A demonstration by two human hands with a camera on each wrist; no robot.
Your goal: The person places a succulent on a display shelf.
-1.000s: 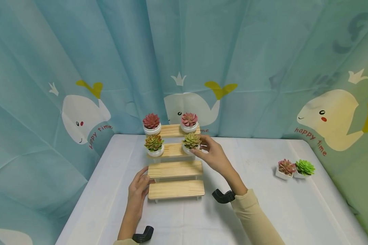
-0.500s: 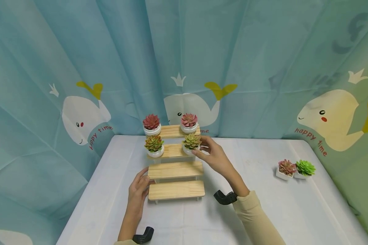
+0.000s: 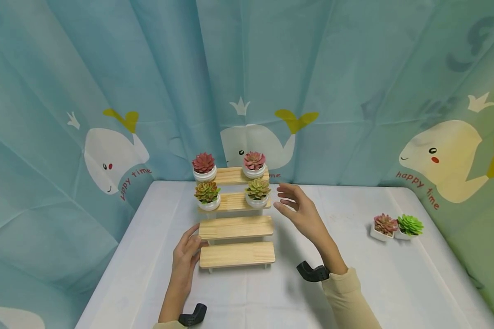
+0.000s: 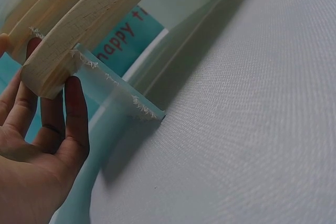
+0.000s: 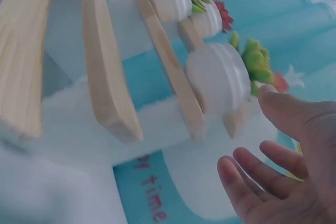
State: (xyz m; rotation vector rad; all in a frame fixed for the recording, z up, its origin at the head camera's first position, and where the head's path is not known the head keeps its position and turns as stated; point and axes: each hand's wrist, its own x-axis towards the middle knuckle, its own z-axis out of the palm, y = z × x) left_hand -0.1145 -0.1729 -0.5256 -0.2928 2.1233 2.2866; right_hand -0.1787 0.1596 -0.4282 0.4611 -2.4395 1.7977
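A stepped wooden display stand with clear side supports rises away from me in the head view. My left hand holds its left side near the lower steps; in the left wrist view its fingers bend against the end of a wooden plank. My right hand hovers just right of the stand, fingers apart and holding nothing. Nearest to it is a yellow-green succulent in a white pot on the second step from the top. A green-orange potted succulent shares that step.
On the top step stand a dark red succulent and a pink one, both in white pots. Far right on the white tablecloth are a reddish succulent and a bright green one. A blue whale-print curtain hangs behind.
My right hand has let go of the yellow-green potted succulent and moved off to the right. The pot stays on its step, and my left hand keeps its place.
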